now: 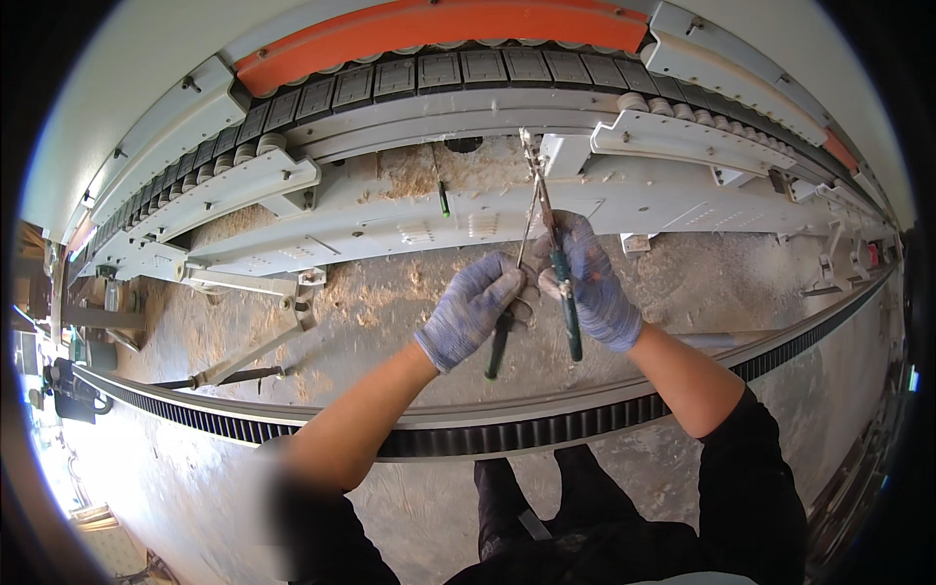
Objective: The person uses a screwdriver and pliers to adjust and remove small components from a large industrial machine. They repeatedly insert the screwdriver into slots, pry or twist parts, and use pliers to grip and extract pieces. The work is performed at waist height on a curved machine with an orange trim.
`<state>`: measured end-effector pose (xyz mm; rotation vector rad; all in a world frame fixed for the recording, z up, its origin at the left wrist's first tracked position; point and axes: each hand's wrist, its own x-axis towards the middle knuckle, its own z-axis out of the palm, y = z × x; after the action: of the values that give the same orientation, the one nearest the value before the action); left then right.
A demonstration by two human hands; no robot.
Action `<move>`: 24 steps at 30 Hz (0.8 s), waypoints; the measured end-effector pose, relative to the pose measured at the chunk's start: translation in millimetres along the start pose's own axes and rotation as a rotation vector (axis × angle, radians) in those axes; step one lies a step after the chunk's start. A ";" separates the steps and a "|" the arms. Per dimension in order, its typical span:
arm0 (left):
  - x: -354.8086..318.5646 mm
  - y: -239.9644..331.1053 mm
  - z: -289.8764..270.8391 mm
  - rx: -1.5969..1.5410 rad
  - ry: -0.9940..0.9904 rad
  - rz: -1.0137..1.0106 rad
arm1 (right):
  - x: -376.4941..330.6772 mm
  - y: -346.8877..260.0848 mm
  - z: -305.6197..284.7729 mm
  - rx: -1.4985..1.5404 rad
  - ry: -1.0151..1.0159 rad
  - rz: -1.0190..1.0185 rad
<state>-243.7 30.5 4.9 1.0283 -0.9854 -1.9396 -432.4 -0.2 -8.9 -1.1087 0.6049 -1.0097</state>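
Both my hands wear light blue-grey knit gloves and are raised in front of the machine. My left hand (478, 304) closes round a slim screwdriver-like tool (498, 348), its dark green handle hanging below the fingers and its thin metal shaft pointing up. My right hand (591, 283) grips a dark green-handled tool (571, 327) with a long, brownish metal front end. The upper ends of the two tools meet or overlap, with whitish debris on them. Whether they touch, and the exact kind of the right tool, I cannot make out.
Beyond my hands runs a dark segmented conveyor chain (439, 70) under an orange cover (439, 31). A thin green-handled tool (444, 200) lies among wood shavings (409, 175) on the white machine base. A rail with a black ribbed strip (526, 431) crosses between me and the machine.
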 end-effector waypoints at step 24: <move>-2.7 3.9 8.4 -0.032 0.107 0.099 | 3.9 0.9 -18.2 0.000 -0.015 -0.036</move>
<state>-249.0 33.4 12.4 1.0344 -0.9255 -1.7957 -445.2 -11.7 -16.0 -1.1299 0.5745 -1.0319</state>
